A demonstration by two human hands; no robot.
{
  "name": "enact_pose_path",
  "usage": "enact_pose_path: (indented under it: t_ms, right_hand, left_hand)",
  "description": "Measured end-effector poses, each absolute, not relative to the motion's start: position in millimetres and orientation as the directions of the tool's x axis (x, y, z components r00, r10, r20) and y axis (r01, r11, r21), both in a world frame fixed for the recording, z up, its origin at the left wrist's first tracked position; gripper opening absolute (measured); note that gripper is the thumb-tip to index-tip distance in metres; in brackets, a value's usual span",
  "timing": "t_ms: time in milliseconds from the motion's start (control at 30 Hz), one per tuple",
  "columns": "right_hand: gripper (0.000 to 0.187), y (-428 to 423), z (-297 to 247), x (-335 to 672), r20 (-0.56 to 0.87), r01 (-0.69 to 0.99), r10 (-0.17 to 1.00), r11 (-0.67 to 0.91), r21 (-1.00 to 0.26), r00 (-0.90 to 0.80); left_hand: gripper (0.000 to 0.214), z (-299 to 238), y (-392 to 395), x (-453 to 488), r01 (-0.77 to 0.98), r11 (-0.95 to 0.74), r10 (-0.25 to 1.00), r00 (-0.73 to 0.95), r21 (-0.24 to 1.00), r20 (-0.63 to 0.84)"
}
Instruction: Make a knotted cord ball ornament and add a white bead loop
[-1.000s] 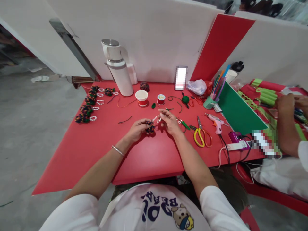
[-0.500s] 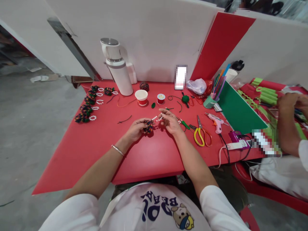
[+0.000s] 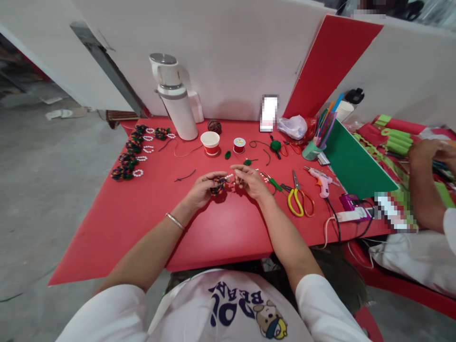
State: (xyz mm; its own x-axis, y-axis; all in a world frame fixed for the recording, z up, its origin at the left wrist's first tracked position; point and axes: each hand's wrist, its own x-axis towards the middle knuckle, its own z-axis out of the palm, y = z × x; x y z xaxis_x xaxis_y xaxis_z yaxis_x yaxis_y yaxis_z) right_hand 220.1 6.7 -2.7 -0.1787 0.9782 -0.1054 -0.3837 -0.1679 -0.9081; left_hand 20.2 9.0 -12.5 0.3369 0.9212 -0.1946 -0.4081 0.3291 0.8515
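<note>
My left hand [image 3: 202, 190] is closed on a dark, multicoloured yarn piece [image 3: 218, 187] over the middle of the red table. From that piece a short string of white beads [image 3: 229, 177] runs toward my right hand [image 3: 249, 181], whose thumb and fingertips pinch its other end. Just beyond my hands stand a paper cup [image 3: 210, 142] and a spool of thread [image 3: 239, 145]. A small green yarn piece [image 3: 248, 162] lies near my right fingers, with loose white beads [image 3: 263, 177] and a green-handled crochet hook [image 3: 274, 184] to the right.
Finished-looking yarn pieces with bead loops [image 3: 127, 160] line the left side. Yellow-handled scissors [image 3: 295, 202], a pink glue gun [image 3: 322, 181] and cords lie at right. A white flask [image 3: 180, 114] stands at the back. A co-worker's arm [image 3: 425, 185] is at far right.
My right hand has moved slightly left toward the yarn piece, and its fingers have drawn closer together on the beads. A green yarn piece beyond it shows more fully.
</note>
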Motion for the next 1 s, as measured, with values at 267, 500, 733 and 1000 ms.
enact_pose_path:
  t_ms: [267,500,733,1000]
  right_hand:
    - [0.050,5.2,-8.7,215.8,-0.070,0.078,0.954,-0.049,-0.996,-0.291]
    - [0.039,5.4,-11.3,213.0,0.027,0.191,0.966,0.078,-0.978,-0.256]
    - [0.038,4.2,-9.7,211.8,-0.134,-0.064,0.979,-0.145,-0.987,-0.156]
    - [0.039,10.3,-12.2,211.6,-0.165,-0.262,0.985,-0.170,-0.950,-0.044]
  left_hand:
    - [0.040,-4.6,10.4,15.6,-0.431,0.293,0.945,0.266,0.853,-0.190]
    - [0.036,-5.5,12.1,15.3,-0.398,0.259,0.961,0.199,0.880,-0.193]
    - [0.023,-13.5,15.4,15.4,-0.331,0.251,0.957,0.229,0.910,-0.180]
    - [0.017,-13.0,11.9,18.4,-0.242,0.286,0.920,0.341,0.927,-0.195]
